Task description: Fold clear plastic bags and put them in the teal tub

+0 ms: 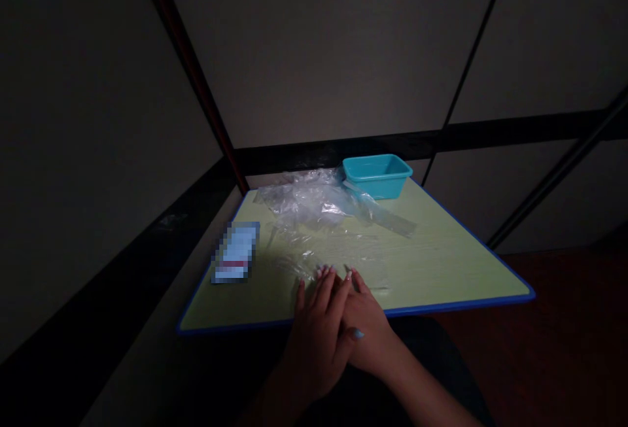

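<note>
At the near edge of the yellow-green table, my left hand lies across my right hand, its fingers stretched forward and somewhat apart. My right hand is partly covered by it; the fingers that show are extended. Neither hand is seen holding anything. The fingertips rest at the near side of a clear plastic bag spread flat on the tabletop. Behind it lies a crumpled heap of clear plastic bags, reaching to the turquoise basket at the far right corner.
A pixelated, light blue flat item lies near the table's left edge. The table has a blue rim. Panelled walls stand behind and to the left, and a dark red floor shows at the right.
</note>
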The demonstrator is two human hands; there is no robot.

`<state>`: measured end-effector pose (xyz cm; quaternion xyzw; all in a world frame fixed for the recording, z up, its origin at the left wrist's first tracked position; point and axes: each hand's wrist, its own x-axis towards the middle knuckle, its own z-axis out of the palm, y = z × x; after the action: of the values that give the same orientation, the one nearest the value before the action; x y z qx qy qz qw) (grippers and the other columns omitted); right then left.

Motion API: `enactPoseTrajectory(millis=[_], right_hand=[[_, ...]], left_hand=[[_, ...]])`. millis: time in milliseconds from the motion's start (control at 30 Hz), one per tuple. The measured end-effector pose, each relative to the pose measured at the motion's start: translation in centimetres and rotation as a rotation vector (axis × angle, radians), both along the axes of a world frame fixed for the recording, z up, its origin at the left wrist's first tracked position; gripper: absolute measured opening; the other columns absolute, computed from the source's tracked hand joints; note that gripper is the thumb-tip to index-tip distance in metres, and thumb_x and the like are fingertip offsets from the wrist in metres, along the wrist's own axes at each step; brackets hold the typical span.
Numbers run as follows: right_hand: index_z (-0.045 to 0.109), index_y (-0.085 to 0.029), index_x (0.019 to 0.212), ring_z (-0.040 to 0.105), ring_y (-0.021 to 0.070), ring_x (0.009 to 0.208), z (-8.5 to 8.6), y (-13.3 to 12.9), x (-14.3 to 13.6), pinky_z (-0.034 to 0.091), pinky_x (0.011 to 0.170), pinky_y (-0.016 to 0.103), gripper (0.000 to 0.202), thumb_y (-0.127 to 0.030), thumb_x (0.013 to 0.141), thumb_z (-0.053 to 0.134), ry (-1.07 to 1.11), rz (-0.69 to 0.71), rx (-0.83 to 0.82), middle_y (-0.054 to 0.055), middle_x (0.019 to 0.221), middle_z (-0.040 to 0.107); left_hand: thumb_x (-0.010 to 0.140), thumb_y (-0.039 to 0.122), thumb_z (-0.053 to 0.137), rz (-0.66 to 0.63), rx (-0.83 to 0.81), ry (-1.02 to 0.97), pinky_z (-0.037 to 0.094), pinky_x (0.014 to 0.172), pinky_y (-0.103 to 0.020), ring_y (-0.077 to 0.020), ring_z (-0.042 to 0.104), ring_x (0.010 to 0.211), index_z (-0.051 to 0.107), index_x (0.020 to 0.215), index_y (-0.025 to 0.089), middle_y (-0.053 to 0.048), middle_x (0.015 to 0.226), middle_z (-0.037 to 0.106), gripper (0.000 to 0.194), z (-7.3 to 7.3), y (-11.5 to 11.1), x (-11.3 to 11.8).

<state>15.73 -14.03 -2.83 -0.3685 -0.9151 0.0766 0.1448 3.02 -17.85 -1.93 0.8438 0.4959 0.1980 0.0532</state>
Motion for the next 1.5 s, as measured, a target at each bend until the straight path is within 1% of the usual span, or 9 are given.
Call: enactPoseTrajectory(millis=[133, 233, 467, 633, 767, 933, 1100, 1267, 1500], right_hand=[[0.031, -0.026, 0.143, 0.027, 0.0254, 0.137, 0.1, 0.0, 0.1, 0.002, 0.112, 0.056, 0.062, -0.027, 0.084, 0.049, 0.002, 0.007, -0.029, 0.008, 0.150, 0.027], [0.024, -0.022, 0.146, 0.020, 0.0260, 0.139, 0.2, -0.1, 0.3, -0.005, 0.110, 0.058, 0.073, -0.030, 0.079, 0.051, 0.006, 0.012, -0.069, 0.010, 0.151, 0.024], [0.016, -0.017, 0.148, 0.011, 0.0229, 0.141, 0.4, -0.1, 0.4, -0.011, 0.109, 0.055, 0.082, -0.031, 0.074, 0.050, 0.012, 0.000, -0.097, 0.010, 0.151, 0.023], [0.016, -0.013, 0.147, 0.009, 0.0224, 0.141, 0.4, -0.4, 0.3, -0.012, 0.110, 0.052, 0.084, -0.035, 0.075, 0.052, -0.015, -0.016, -0.058, 0.010, 0.152, 0.015], [0.016, -0.014, 0.148, 0.011, 0.0235, 0.141, 0.3, -1.4, 1.7, -0.013, 0.109, 0.053, 0.080, -0.039, 0.080, 0.052, -0.018, -0.118, -0.028, 0.010, 0.152, 0.013], [0.014, -0.019, 0.148, 0.021, 0.0269, 0.139, 0.4, -1.9, 5.6, -0.008, 0.108, 0.059, 0.081, -0.054, 0.084, 0.048, -0.027, -0.281, -0.025, 0.012, 0.151, 0.020], [0.017, -0.023, 0.147, 0.024, 0.0260, 0.138, 0.4, -1.6, 7.6, -0.008, 0.108, 0.061, 0.074, -0.049, 0.086, 0.049, -0.035, -0.307, 0.014, 0.009, 0.151, 0.023], [0.016, -0.023, 0.147, 0.021, 0.0247, 0.139, 0.7, -2.2, 5.9, -0.013, 0.106, 0.059, 0.069, -0.045, 0.089, 0.046, 0.007, -0.241, 0.032, 0.008, 0.151, 0.022], [0.015, -0.023, 0.147, 0.019, 0.0175, 0.140, 1.2, -3.0, 2.7, -0.013, 0.109, 0.055, 0.054, -0.027, 0.096, 0.030, 0.096, -0.159, -0.005, 0.004, 0.150, 0.025]], left_hand=[[0.091, 0.039, 0.039, 0.077, 0.037, 0.024, 0.017, 0.107, -0.059, -0.0326, 0.019, 0.139, 0.012, 0.148, 0.020, -0.015, 0.152, 0.019, 0.066, -0.7, 0.3, -0.6], [0.090, 0.040, 0.041, 0.165, 0.101, 0.031, 0.021, 0.105, -0.059, -0.0358, 0.015, 0.139, 0.011, 0.148, 0.015, -0.018, 0.153, 0.013, 0.070, -1.4, 0.1, -0.9], [0.088, 0.035, 0.043, 0.190, 0.122, 0.093, 0.015, 0.105, -0.061, -0.0345, 0.023, 0.137, 0.004, 0.148, 0.016, -0.017, 0.151, 0.020, 0.074, -1.6, -0.4, -1.2], [0.084, 0.032, 0.047, 0.197, 0.159, 0.122, 0.010, 0.106, -0.061, -0.0346, 0.028, 0.135, 0.010, 0.148, 0.015, -0.017, 0.149, 0.026, 0.076, -2.5, -0.9, -1.7], [0.083, 0.028, 0.045, 0.215, 0.206, 0.168, 0.010, 0.107, -0.060, -0.0328, 0.032, 0.134, 0.015, 0.147, 0.010, -0.017, 0.146, 0.033, 0.073, -3.3, -1.4, -2.0], [0.084, 0.030, 0.045, 0.212, 0.207, 0.200, 0.009, 0.107, -0.059, -0.0324, 0.029, 0.135, 0.028, 0.144, 0.013, -0.016, 0.148, 0.030, 0.064, -2.7, -1.4, -1.9], [0.083, 0.031, 0.048, 0.184, 0.190, 0.196, 0.003, 0.107, -0.060, -0.0315, 0.024, 0.137, 0.027, 0.144, 0.020, -0.012, 0.151, 0.025, 0.066, -1.4, -0.3, -1.4], [0.085, 0.036, 0.045, 0.163, 0.207, 0.205, -0.008, 0.107, -0.058, -0.0310, 0.026, 0.137, 0.032, 0.143, 0.019, -0.012, 0.149, 0.027, 0.062, -1.0, 0.6, -0.9], [0.086, 0.039, 0.041, 0.098, 0.265, 0.223, -0.014, 0.107, -0.053, -0.0310, 0.034, 0.133, 0.035, 0.141, 0.011, -0.016, 0.146, 0.034, 0.062, -1.8, 1.1, -2.2]])
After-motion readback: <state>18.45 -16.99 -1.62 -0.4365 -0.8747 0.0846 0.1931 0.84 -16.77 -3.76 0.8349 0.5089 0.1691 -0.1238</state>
